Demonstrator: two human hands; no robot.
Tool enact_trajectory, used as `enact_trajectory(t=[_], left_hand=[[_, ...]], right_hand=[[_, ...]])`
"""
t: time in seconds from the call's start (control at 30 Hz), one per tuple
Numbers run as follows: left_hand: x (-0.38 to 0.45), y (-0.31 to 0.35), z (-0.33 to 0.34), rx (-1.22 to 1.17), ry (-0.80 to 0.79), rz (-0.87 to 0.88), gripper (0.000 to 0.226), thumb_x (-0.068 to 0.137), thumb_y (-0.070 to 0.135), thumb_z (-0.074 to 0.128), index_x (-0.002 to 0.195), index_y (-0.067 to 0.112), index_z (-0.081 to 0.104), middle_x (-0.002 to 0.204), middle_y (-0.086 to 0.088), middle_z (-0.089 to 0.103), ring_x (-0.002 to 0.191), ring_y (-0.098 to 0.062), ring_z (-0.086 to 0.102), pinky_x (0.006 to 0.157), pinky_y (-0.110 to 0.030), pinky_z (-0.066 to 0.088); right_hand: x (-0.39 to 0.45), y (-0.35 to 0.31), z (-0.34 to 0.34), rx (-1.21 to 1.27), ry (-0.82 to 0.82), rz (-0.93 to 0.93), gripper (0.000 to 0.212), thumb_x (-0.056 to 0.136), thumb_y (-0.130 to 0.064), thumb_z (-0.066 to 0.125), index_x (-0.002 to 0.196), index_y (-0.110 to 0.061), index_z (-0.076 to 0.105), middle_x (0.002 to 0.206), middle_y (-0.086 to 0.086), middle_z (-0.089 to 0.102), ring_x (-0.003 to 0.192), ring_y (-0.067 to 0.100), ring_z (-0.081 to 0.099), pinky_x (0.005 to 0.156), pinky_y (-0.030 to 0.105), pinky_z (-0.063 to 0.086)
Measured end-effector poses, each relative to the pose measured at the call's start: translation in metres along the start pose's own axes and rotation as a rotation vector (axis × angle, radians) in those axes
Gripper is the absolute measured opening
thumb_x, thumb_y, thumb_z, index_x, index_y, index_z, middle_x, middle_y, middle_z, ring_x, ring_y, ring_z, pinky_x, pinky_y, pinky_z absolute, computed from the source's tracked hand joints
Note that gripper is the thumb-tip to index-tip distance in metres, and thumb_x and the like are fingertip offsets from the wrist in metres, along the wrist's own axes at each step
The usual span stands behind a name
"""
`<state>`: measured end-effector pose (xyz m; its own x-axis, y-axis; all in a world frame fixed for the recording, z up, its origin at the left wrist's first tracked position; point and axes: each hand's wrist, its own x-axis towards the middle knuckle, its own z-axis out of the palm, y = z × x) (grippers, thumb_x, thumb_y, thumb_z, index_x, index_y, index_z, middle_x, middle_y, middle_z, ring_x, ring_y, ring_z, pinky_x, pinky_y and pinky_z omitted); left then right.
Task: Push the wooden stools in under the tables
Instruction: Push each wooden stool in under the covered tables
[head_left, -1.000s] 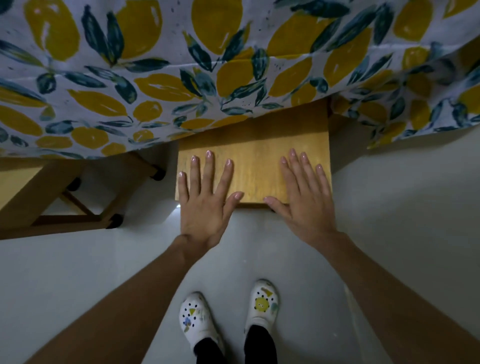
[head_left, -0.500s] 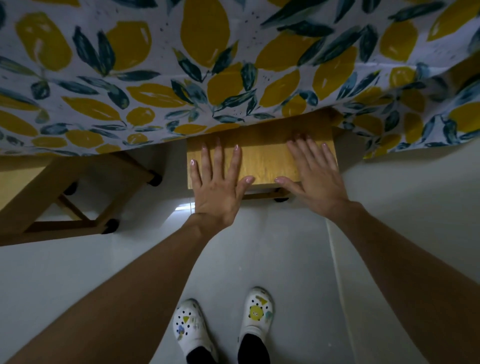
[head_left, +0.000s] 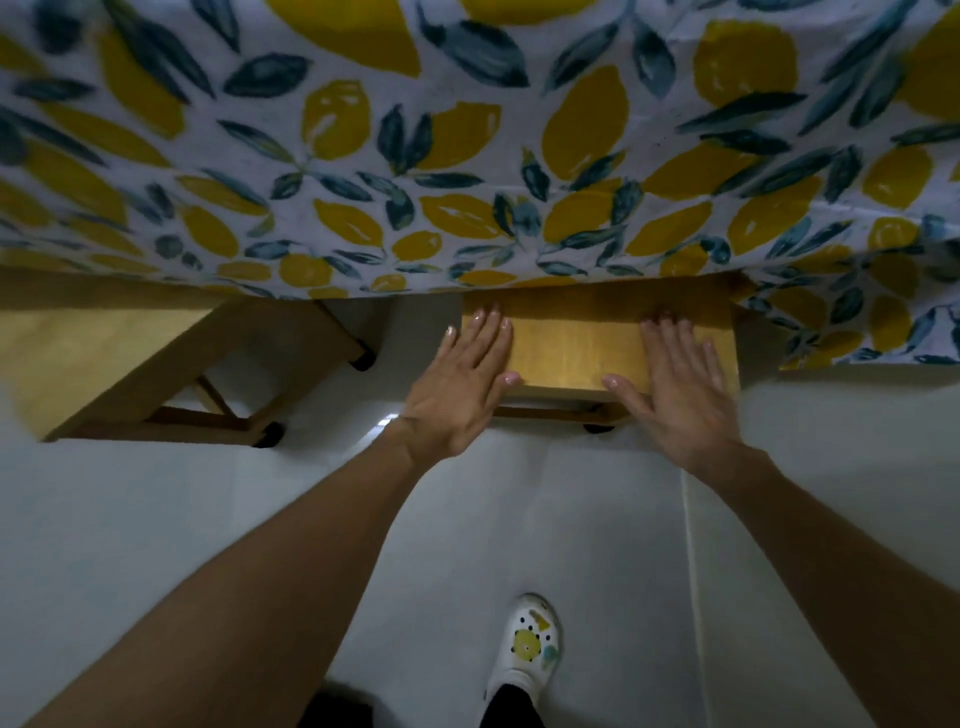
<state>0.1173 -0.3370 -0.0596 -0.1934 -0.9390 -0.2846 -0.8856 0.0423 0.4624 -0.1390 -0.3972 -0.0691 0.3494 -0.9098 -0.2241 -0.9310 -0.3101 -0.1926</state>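
A wooden stool (head_left: 576, 353) stands partly under the table, its far half hidden by the lemon-print tablecloth (head_left: 467, 156). My left hand (head_left: 462, 379) lies flat on the seat's left side, fingers spread, palm over the near edge. My right hand (head_left: 680, 384) lies flat on the right side of the seat, fingers apart, thumb along the front edge. Neither hand grips the seat; both press on it from above and from the front.
A second wooden stool (head_left: 109, 364) stands at the left, its seat half under the cloth and its black-tipped legs out on the grey floor (head_left: 831, 493). My foot in a white shoe (head_left: 527, 649) stands behind the stool I am touching.
The stool has slid farther under the tablecloth, so less of the seat shows. Both hands went forward with it, my arms stretched out, and only one shoe is in view now.
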Motion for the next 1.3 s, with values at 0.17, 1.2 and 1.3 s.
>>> enact_trajectory(t=[0.17, 1.2, 1.3], left_hand=[[-0.074, -0.057, -0.004, -0.061, 0.233, -0.182, 0.060, 0.100, 0.043, 0.018, 0.151, 0.014, 0.004, 0.160, 0.002, -0.005, 0.146, -0.009, -0.012, 0.120, -0.029, 0.000], [-0.208, -0.452, -0.149, 0.260, 0.227, -0.159, 0.062, 0.099, 0.046, 0.013, 0.150, 0.011, 0.015, 0.158, -0.016, 0.015, 0.147, -0.032, 0.005, 0.119, -0.047, 0.012], [-0.213, -0.445, -0.143, 0.264, 0.217, -0.195, 0.065, 0.098, 0.048, 0.007, 0.150, 0.011, 0.016, 0.158, -0.017, 0.014, 0.147, -0.033, 0.005, 0.118, -0.049, 0.015]], right_hand=[[-0.020, -0.095, 0.013, 0.110, 0.132, -0.080, 0.083, 0.091, -0.065, 0.030, 0.153, -0.011, 0.019, 0.161, 0.007, 0.014, 0.149, 0.019, 0.005, 0.121, 0.039, 0.001], [0.039, -0.591, 0.138, 0.002, 0.213, -0.273, 0.087, 0.077, -0.055, 0.058, 0.146, -0.008, 0.036, 0.156, 0.015, 0.028, 0.146, 0.030, 0.021, 0.119, 0.050, 0.016], [0.035, -0.583, 0.134, 0.000, 0.201, -0.301, 0.088, 0.075, -0.053, 0.062, 0.146, -0.008, 0.037, 0.156, 0.015, 0.028, 0.146, 0.030, 0.022, 0.119, 0.049, 0.014]])
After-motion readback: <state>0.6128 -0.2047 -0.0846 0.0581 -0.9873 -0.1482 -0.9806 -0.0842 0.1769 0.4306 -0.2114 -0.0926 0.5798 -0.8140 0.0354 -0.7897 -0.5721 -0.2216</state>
